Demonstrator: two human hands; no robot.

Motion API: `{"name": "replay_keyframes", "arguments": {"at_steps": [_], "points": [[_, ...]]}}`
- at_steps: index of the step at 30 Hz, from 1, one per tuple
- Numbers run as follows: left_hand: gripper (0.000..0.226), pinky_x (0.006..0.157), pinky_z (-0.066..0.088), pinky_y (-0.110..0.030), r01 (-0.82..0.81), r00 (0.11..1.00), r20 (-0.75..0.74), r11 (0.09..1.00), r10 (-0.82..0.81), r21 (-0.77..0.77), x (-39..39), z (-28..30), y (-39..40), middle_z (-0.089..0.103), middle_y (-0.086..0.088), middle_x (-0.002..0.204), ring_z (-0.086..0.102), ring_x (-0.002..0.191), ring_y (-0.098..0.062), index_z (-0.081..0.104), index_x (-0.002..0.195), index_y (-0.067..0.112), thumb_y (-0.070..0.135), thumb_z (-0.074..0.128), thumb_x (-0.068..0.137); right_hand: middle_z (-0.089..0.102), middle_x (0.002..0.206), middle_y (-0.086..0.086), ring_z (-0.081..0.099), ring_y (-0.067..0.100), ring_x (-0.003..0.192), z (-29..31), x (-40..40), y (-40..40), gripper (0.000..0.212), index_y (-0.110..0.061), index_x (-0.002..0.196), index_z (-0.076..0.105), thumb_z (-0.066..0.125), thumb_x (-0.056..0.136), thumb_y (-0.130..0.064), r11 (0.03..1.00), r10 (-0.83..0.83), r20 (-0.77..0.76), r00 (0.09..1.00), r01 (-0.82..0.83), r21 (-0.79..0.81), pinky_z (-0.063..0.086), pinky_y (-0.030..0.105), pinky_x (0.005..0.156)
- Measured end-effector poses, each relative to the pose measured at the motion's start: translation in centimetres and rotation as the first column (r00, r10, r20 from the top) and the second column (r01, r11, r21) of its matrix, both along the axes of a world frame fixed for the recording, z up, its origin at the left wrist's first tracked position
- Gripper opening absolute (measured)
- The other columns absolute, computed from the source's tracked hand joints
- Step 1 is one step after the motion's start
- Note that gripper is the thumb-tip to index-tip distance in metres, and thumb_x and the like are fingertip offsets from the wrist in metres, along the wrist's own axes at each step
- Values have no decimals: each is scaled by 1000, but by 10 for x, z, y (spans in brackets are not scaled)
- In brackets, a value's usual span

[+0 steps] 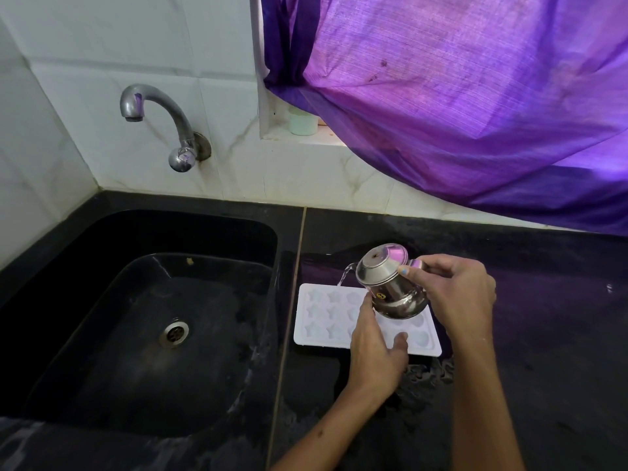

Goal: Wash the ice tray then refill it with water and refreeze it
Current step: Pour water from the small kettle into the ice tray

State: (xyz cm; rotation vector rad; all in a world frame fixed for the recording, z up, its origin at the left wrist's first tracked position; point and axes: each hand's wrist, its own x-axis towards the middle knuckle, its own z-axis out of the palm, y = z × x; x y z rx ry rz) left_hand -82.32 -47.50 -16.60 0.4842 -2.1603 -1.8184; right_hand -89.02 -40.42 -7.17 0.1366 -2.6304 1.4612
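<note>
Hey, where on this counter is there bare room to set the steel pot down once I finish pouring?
Bare black counter lies right of the ice tray, out to the curtain. A narrower bare strip runs behind the tray, below the wall tiles. It is crowded over the tray, where both hands and the steel pot meet.

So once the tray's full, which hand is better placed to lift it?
The left hand, probably: it already rests on the ice tray, fingers relaxed. The right hand is busy gripping the steel pot, which is pouring water.
</note>
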Motion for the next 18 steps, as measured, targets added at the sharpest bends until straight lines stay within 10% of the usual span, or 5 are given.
{"name": "replay_keyframes", "arguments": {"at_steps": [18], "points": [[78,109,32,-24,-56,997,-63,996,51,-70,3,4,-1,40,12,143,36,132,-3,24,146,23,10,65,81,73,66,-4,72,20,75,2,5,7,19,-35,63,71,86,68,-24,968,37,78,996,-16,-252,60,47,76]]}}
